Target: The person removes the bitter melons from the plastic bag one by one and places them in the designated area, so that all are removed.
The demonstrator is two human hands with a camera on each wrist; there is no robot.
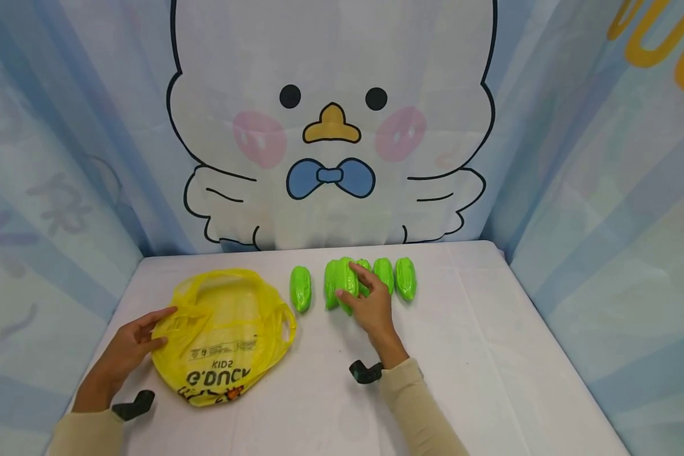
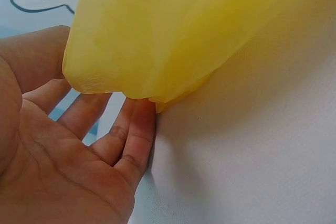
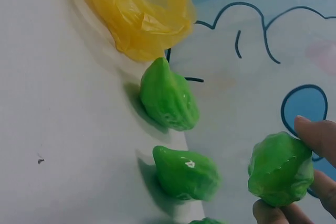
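My right hand (image 1: 370, 304) pinches a glossy green ridged toy vegetable (image 3: 280, 169), its kind unclear, between thumb and fingers. It is above the table in the right wrist view. Several like it stand in a row at the back, among them a green one (image 1: 300, 289) on the left and another green one (image 1: 405, 278) on the right. On the left lies a yellow plastic bag (image 1: 228, 316) with printed letters and loop handles. My left hand (image 1: 130, 347) touches its left edge with spread fingers; the bag (image 2: 157, 30) hides some fingertips in the left wrist view.
A white-covered table (image 1: 479, 354) carries everything. Behind it hangs a curtain (image 1: 330, 215) with a cartoon duck, and further curtains close in both sides. Black wrist mounts (image 1: 366, 372) stick out near the sleeves.
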